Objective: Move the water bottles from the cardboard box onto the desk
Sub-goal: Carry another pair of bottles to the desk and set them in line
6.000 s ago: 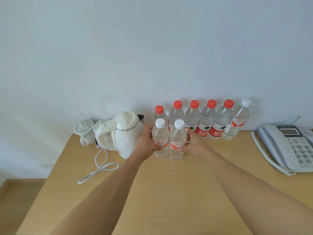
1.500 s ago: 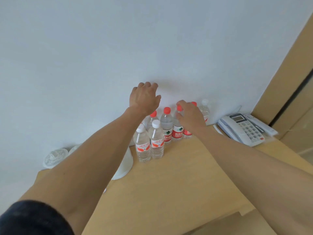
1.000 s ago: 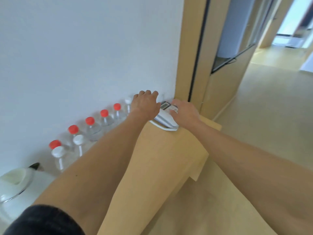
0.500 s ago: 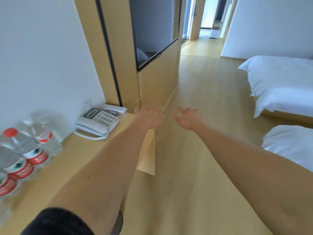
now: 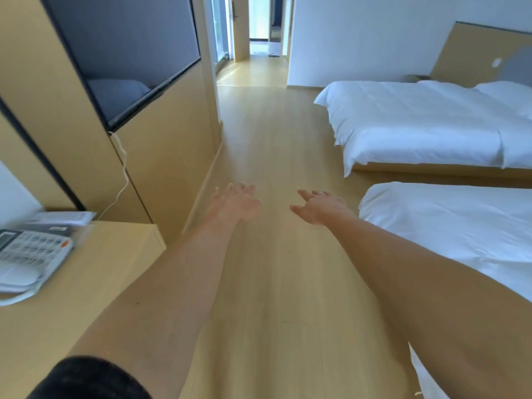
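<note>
A: We see both arms stretched forward over a pale wooden floor (image 5: 273,283). The left hand (image 5: 234,203) is out in front with its fingers spread and relaxed, holding nothing. The right hand (image 5: 319,207) is level with it and a little apart from it, fingers also loose and spread, thumb pointing inward, holding nothing.

B: And where do we find the water bottles and the cardboard box?

A: We cannot see either of them in this view. Of the task's things, only the desk (image 5: 86,283) shows, at the lower left, with its corner near the left forearm. Neither hand touches it.

B: What do we see on the desk?

A: A white corded telephone (image 5: 26,260) sits at its far left edge, partly cut off by the frame, and some flat papers (image 5: 62,218) lie just behind it, against the wall.

B: What else do we have around us?

A: On the left, a wooden wall unit holds a dark television screen (image 5: 123,50), and a thin white cable (image 5: 122,174) hangs down from below it toward the desk. On the right we see two beds with white bedding: the nearer bed (image 5: 460,240) lies just beside the right forearm, and the farther bed (image 5: 431,125) stands beyond it against a wooden headboard. Straight ahead, the floor runs on to an open doorway (image 5: 259,38). A dark sleeve (image 5: 86,381) covers the left upper arm at the bottom edge.
</note>
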